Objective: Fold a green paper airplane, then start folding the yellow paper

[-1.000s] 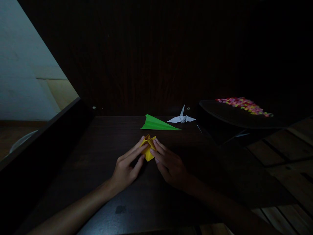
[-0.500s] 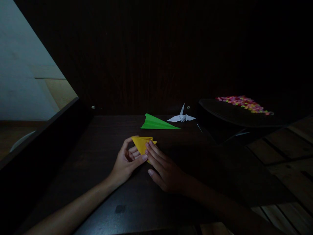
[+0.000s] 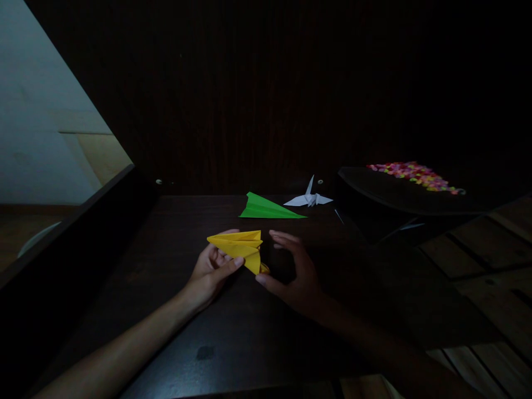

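Centre frame: left hand [image 3: 210,271] clamped on folded yellow paper [image 3: 241,248]; right hand [image 3: 297,271] fingers apart, just beside it. Green paper plane [image 3: 266,208] and white crane [image 3: 308,199] above. No legible writing.

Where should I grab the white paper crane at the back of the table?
Pinch the white paper crane by the upright point at its middle, coming from above with the fingers. Its wings spread low and flat toward both sides, so they offer little to grip.

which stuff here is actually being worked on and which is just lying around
In hand: yellow folded paper, held by the left hand; right hand open beside it.

Lying about: green paper plane, white paper crane, coloured bits on a dark tray.
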Action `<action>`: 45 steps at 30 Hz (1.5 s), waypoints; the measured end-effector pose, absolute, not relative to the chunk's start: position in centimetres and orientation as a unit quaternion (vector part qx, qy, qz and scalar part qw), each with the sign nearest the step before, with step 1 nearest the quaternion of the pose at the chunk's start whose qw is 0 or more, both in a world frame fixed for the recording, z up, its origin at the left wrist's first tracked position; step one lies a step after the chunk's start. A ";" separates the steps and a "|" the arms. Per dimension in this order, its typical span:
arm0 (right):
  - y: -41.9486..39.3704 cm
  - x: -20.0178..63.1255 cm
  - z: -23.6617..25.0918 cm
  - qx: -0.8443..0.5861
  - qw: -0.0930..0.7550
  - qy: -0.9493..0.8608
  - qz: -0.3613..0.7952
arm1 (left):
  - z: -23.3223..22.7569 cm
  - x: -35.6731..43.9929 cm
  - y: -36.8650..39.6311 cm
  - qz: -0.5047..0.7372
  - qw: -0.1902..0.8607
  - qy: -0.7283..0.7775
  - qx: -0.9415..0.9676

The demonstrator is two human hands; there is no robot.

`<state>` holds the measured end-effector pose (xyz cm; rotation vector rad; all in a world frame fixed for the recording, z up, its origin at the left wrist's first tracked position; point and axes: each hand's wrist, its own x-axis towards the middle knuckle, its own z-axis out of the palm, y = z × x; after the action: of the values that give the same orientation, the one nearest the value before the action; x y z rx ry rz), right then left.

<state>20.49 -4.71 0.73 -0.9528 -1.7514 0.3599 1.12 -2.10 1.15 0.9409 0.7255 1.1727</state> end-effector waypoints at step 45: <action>-3.6 20.9 -0.2 -0.325 0.524 -0.422 0.665 | 0.7 0.4 -1.4 0.415 0.771 0.256 0.410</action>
<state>20.94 -3.61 -0.17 -0.7788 -1.0088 1.5904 0.42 -1.39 0.72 0.8883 0.5562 0.9003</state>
